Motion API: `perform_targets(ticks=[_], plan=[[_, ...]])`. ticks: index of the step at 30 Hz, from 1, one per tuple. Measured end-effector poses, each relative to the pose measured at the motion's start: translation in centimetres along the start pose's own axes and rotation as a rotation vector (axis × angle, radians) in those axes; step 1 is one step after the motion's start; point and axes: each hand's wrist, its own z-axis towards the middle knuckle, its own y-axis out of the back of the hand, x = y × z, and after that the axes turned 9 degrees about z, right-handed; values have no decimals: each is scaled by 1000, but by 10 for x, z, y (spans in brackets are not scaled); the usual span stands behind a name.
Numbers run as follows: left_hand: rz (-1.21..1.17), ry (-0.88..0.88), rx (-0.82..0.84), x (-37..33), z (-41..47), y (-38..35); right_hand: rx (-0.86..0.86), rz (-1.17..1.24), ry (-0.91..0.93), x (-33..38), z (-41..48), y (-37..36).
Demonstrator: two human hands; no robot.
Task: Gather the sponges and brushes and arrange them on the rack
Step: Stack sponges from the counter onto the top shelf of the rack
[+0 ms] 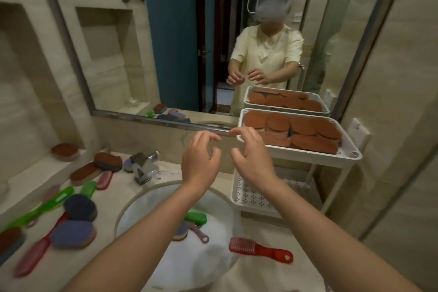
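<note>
My left hand (pixel 200 157) and my right hand (pixel 252 153) hover side by side above the sink's back rim, fingers loosely curled, both holding nothing. The right hand is just left of the white rack (pixel 348 149), whose top tray is filled with several brown sponges (pixel 305 134). On the counter to the left lie brown sponges (pixel 107 161), blue sponges (pixel 72 233) and green and pink brushes (pixel 57 200). A green brush (pixel 196 217) and a blue sponge lie in the sink (pixel 142 206). A red brush (pixel 259 249) rests on the sink's right rim.
A chrome faucet (pixel 143 167) stands behind the sink. A big mirror (pixel 180 38) covers the wall ahead. The rack's lower perforated tray (pixel 251 197) shows below the top one. A brown sponge (pixel 65 152) sits on the left ledge. A glass panel is at the right.
</note>
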Motion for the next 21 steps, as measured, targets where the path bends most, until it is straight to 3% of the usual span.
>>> perform_targets(ticks=[21], plan=[[306,481,-59,198,-76,137,497,156,-28,63,-24,-236]])
